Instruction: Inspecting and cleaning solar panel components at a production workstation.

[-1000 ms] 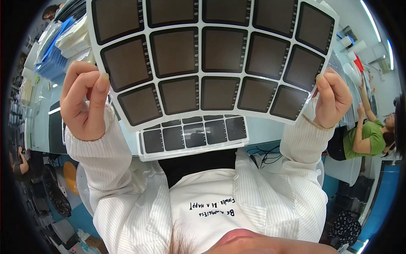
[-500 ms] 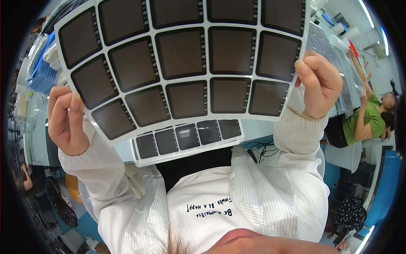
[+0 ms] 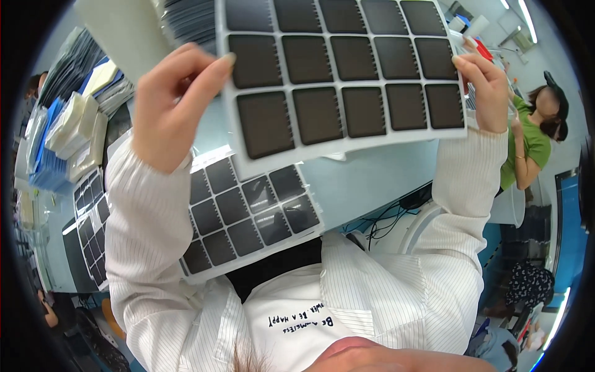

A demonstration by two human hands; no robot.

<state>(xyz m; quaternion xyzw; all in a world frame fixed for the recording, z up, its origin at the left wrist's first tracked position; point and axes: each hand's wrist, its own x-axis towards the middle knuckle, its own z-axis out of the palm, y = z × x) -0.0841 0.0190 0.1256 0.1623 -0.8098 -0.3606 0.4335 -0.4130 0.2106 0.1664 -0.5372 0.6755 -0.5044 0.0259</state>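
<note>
Held sheet: a thin white backing sheet carrying a grid of dark square pads [image 3: 338, 74] is held up in the air, above the desk and close to the camera.
Left hand: the left hand [image 3: 170, 108] is closed on the sheet's left edge, the white border pinched between thumb and fingers [image 3: 207, 77].
Right hand: the right hand [image 3: 489, 93] is closed on the right edge, its fingers curled over the border.
Handling: the sheet is judged light and flexible, liable to sag or crease; the bare white margins are the places to take hold, not the dark pads.
Below: a second white sheet of dark square pads [image 3: 248, 214] lies flat on the pale blue desk [image 3: 372, 177].
Left side: further pad sheets [image 3: 90, 217] and stacked pale packets [image 3: 68, 133] are seen.
Right side: a person in a green top [image 3: 533, 142] is seated well apart.
</note>
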